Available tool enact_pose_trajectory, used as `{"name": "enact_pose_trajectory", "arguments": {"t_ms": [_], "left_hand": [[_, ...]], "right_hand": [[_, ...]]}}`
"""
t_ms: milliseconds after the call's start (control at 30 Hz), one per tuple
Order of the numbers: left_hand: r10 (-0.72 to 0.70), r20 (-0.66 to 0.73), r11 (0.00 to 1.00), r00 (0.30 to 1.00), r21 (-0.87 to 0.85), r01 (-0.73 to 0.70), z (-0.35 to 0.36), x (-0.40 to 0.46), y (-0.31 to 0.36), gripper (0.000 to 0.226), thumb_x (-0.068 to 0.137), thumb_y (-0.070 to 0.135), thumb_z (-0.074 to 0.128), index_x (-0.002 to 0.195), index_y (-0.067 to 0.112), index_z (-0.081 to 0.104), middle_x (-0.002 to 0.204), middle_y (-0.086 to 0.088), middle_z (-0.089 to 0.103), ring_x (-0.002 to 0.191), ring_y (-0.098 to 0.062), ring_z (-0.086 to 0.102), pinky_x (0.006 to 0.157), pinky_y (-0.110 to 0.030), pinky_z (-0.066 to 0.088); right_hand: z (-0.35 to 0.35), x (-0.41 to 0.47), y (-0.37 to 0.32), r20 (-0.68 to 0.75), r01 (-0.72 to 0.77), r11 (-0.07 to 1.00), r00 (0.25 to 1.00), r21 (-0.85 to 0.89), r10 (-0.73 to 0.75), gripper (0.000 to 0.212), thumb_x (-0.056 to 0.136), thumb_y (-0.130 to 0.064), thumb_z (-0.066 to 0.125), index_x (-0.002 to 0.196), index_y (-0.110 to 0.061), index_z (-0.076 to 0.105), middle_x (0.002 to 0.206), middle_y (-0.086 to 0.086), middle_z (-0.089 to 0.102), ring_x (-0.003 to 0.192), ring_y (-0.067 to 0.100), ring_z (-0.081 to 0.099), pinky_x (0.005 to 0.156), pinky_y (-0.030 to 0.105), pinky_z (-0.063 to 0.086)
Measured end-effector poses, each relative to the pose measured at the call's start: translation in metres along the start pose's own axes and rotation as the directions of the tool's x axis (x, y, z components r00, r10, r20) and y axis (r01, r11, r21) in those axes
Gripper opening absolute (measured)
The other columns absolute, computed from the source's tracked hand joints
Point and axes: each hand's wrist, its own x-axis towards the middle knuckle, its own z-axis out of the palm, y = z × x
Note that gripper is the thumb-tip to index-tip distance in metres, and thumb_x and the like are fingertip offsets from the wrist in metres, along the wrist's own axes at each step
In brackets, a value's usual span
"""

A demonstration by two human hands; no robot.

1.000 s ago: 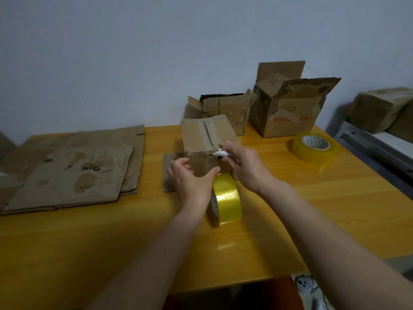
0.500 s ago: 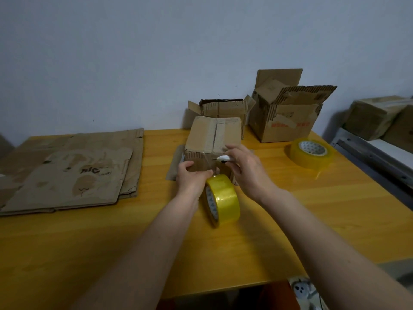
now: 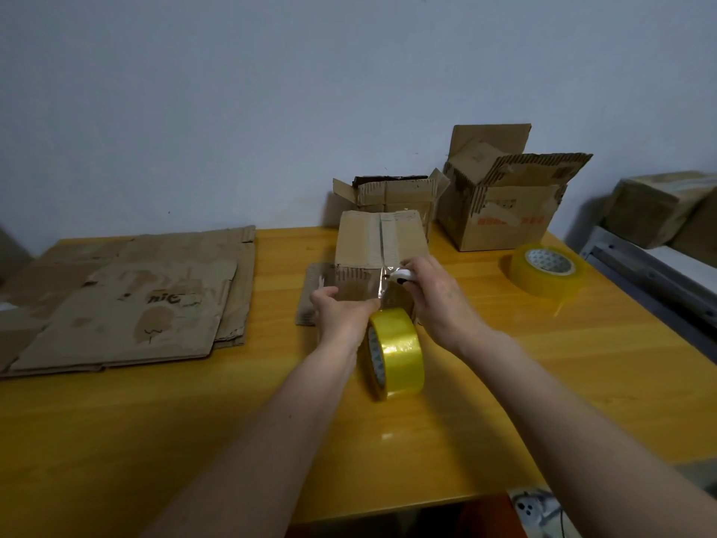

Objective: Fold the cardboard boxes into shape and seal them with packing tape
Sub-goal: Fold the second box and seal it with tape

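A small folded cardboard box (image 3: 372, 242) stands mid-table with its top flaps closed and tape along the seam. My left hand (image 3: 341, 310) grips the yellow tape roll (image 3: 395, 351) just in front of the box. A clear strip of tape (image 3: 384, 283) runs from the roll up the box's near face. My right hand (image 3: 438, 297) holds a small white cutter (image 3: 403, 274) against that strip near the box's top edge.
Flattened cardboard sheets (image 3: 128, 304) lie on the left of the yellow table (image 3: 504, 382). Two open boxes, one small (image 3: 392, 192) and one larger (image 3: 500, 211), stand at the back wall. A second tape roll (image 3: 547, 269) sits at right. More boxes (image 3: 659, 207) rest on a side shelf.
The box has been turned square to me and the view has risen. The tape strip is now stretched up the near face, with the cutter set against it.
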Motion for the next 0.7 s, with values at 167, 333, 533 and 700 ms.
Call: {"name": "enact_pose_trajectory", "arguments": {"t_ms": [167, 333, 533, 700], "left_hand": [[0.004, 0.020, 1.000, 1.000, -0.001, -0.004, -0.0006, 0.0008, 0.0037, 0.102, 0.070, 0.015, 0.083, 0.149, 0.028, 0.019, 0.145, -0.006, 0.037, 0.128, -0.026, 0.042, 0.104, -0.039, 0.039], [0.016, 0.100, 1.000, 0.995, -0.001, -0.016, -0.0007, 0.0056, 0.0065, 0.095, 0.070, 0.012, 0.082, 0.146, 0.030, 0.029, 0.137, -0.001, 0.049, 0.123, -0.024, 0.049, 0.102, -0.045, 0.045], [0.018, 0.115, 1.000, 0.993, -0.019, -0.016, 0.0002, 0.0085, 0.0046, 0.093, 0.073, 0.012, 0.080, 0.147, 0.032, 0.027, 0.138, 0.000, 0.049, 0.123, -0.023, 0.048, 0.103, -0.045, 0.044], [0.015, 0.113, 0.999, 0.993, -0.031, -0.012, 0.0020, 0.0097, 0.0038, 0.094, 0.073, 0.011, 0.079, 0.147, 0.033, 0.026, 0.139, 0.000, 0.048, 0.124, -0.024, 0.047, 0.103, -0.046, 0.044]], "right_hand": [[0.0000, 0.0062, 0.0044, 0.004, -0.023, 1.000, 1.000, 0.013, 0.023, 0.022, 0.098, -0.012, 0.047, 0.119, -0.012, 0.051, 0.113, 0.003, 0.053, 0.097, 0.011, 0.048, 0.079, 0.022, 0.039], [-0.0017, 0.0101, 0.0071, 0.004, -0.019, 0.999, 1.000, 0.026, 0.018, 0.021, 0.097, -0.011, 0.048, 0.118, -0.011, 0.053, 0.112, 0.004, 0.054, 0.098, 0.015, 0.051, 0.079, 0.026, 0.043], [-0.0055, 0.0073, 0.0090, 0.018, -0.032, 0.995, 0.999, 0.091, 0.030, 0.023, 0.092, -0.011, 0.058, 0.115, -0.011, 0.060, 0.132, 0.002, 0.053, 0.119, 0.017, 0.050, 0.098, 0.028, 0.043], [-0.0053, 0.0009, 0.0071, -0.093, 0.016, 0.998, 0.996, 0.062, -0.010, 0.018, 0.087, -0.007, 0.063, 0.105, -0.010, 0.064, 0.131, 0.002, 0.055, 0.115, 0.015, 0.054, 0.090, 0.019, 0.040]]}}
